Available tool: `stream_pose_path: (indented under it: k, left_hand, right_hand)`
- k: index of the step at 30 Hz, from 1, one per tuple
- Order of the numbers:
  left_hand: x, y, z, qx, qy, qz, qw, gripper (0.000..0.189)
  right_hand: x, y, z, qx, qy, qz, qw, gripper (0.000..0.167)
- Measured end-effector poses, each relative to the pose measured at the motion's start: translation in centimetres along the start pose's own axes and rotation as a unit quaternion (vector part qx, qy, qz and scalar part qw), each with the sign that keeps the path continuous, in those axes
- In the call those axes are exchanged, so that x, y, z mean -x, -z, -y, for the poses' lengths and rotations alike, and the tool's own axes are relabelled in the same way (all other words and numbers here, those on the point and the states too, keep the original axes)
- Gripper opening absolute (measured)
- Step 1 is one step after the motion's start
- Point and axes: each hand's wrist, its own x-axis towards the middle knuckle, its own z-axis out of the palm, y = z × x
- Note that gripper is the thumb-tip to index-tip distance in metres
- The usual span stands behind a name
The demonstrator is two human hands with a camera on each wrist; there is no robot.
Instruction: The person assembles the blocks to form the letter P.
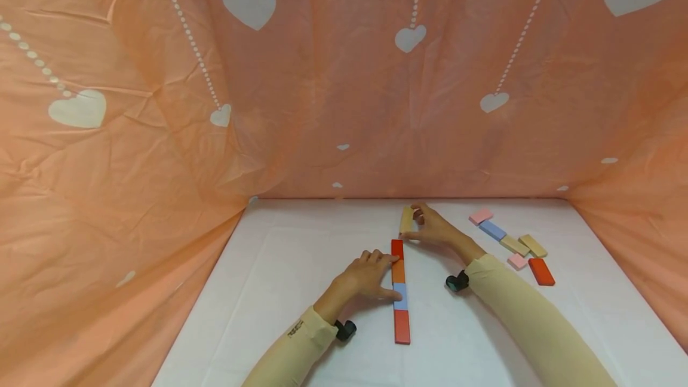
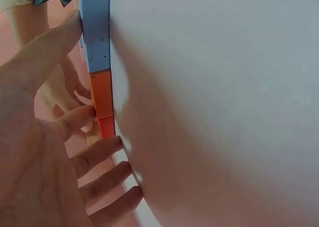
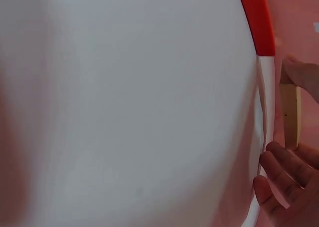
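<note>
A straight row of flat blocks runs away from me on the white table: a light red block (image 1: 401, 327) nearest, then a blue block (image 1: 401, 303), an orange block (image 1: 398, 272) and a red block (image 1: 396, 246) farthest. My left hand (image 1: 362, 276) touches the row, thumb against the blue block and index fingertip near where orange meets red; its other fingers spread on the table. Just past the row's far end, my right hand (image 1: 434, 229) pinches a plain wooden block (image 1: 407, 221) by its two ends, thumb and finger. In the right wrist view the wooden block (image 3: 291, 116) appears apart from the red one.
Several loose blocks lie at the right: pink (image 1: 481, 216), blue (image 1: 492, 230), wooden (image 1: 533, 246) and red (image 1: 541, 272). An orange curtain (image 1: 344, 88) with white hearts stands along the far edge and sides of the white table (image 1: 301, 226).
</note>
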Motion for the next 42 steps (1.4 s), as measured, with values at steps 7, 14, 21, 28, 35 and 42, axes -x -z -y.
stream_pose_path:
  k: [7,14,21,28,35,42]
  left_hand:
    - [0.0,0.0,0.0,-0.002,0.001,-0.001,1.0,0.095]
    - [0.1,0.2,-0.1,-0.011,0.004,0.002,0.9999,0.094]
    - [0.3,0.5,-0.3,-0.01,0.009,0.004,0.9999,0.094]
    - [0.3,0.5,-0.4,-0.009,0.005,0.005,0.9999,0.093]
    - [0.3,0.6,-0.6,-0.005,0.01,0.008,0.9999,0.094]
    - [0.2,0.5,-0.7,-0.011,0.012,0.006,0.9998,0.095]
  right_hand:
    - [-0.9,-0.5,0.3,0.001,0.014,0.006,0.9999,0.089]
    - [-0.9,-0.7,1.1,0.01,0.005,0.019,0.9997,0.088]
    - [-1.0,-0.6,1.4,0.023,0.005,0.023,0.9994,0.088]
    - [-1.3,-0.6,1.3,0.054,0.0,0.035,0.9979,0.088]
    - [-1.4,-0.7,1.4,0.077,-0.002,0.043,0.9961,0.087]
    - [-1.2,-0.8,1.5,0.087,0.004,0.041,0.9954,0.083]
